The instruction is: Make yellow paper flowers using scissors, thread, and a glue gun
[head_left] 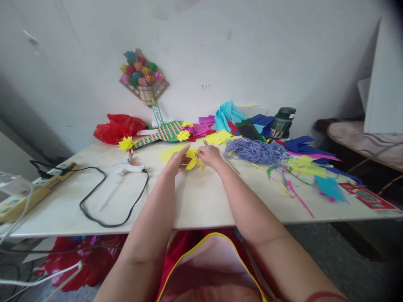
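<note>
A yellow crepe-paper flower [194, 162] is between my two hands, just above the middle of the table. My left hand [178, 161] curls around its left side, thumb up, with the fingers partly hidden behind the petals. At the upper right edge of the flower, my right hand [210, 156] pinches the paper with closed fingertips. Under and behind the left hand lies a flat yellow paper sheet [168, 153]. Close behind the hands is a green striped cutout [170, 131] with yellow paper flowers on it.
A white glue gun [130, 168] with a black cord lies left, near a power strip [47, 188]. Purple yarn [256, 152], coloured paper scraps [307, 165] and a dark bottle [283, 123] are on the right. A red plastic bag [118, 128] sits at the back left.
</note>
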